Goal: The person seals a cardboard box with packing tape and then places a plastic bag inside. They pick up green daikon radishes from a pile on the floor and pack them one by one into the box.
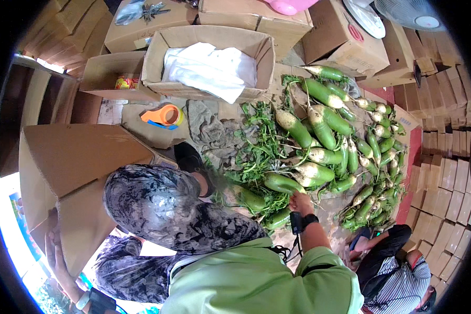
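At the lower left, my left hand (57, 257) lies along the side of a large cardboard box (86, 161), holding it with the fingers stretched over its face. The box stands beside my legs in patterned trousers. My right hand (301, 203) grips the near end of a long green radish (280, 183). That radish lies at the near edge of a pile of green radishes (318, 157) with whitish root ends. Cut leafy tops (259, 153) lie left of the pile. Two more radishes, one a green radish (251, 199) by my knee, lie among the leaves.
An open carton (267, 59) holds white plastic sheeting (208, 66). An orange tape dispenser (163, 115) lies on cardboard beside a grey cloth (206, 123). Red-handled scissors (355, 33) and a fan (412, 13) are at the top right. Another person (396, 271) sits lower right; stacked cartons (439, 196) line the right.
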The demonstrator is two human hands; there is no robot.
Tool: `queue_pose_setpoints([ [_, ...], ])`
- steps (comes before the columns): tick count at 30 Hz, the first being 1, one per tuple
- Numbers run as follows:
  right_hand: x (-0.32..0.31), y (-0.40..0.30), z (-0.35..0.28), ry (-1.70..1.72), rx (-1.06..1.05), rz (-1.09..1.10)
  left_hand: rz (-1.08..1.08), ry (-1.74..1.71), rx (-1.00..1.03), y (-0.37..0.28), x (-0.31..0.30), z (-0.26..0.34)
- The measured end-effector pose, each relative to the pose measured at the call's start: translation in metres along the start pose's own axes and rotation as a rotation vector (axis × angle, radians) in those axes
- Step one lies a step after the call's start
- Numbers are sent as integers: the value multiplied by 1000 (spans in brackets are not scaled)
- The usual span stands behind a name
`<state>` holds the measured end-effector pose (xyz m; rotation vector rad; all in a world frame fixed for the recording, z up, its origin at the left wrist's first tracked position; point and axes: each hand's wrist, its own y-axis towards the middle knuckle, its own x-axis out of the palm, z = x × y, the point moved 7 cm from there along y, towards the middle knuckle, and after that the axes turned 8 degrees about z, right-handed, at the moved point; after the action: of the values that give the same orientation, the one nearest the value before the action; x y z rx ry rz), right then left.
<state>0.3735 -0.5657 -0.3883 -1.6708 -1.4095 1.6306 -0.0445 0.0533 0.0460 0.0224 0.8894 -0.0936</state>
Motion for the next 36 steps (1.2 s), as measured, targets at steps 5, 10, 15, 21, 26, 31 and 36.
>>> queue_pose_setpoints([
  [5, -73, 82, 80, 402, 99, 125, -77, 114, 155, 13, -11, -18],
  [10, -70, 61, 56, 841, 287, 232, 8, -2, -39, 4, -1, 2],
  [15, -86, 129, 89, 1084, 24, 118, -21, -103, -58, 17, 1, -17],
  [21, -80, -42, -35, 730, -411, 128, -12, -164, -13, 13, -12, -36],
  [26, 9, -190, -145, 227, -992, -261, -30, -138, 2, 12, -2, -18],
  [31, 131, -274, -211, -381, -1539, -246, -13, -184, 1, 2, 7, -2],
  [36, 244, -226, -221, -271, -1358, -574, 10, -191, 9, -1, 1, -13],
])
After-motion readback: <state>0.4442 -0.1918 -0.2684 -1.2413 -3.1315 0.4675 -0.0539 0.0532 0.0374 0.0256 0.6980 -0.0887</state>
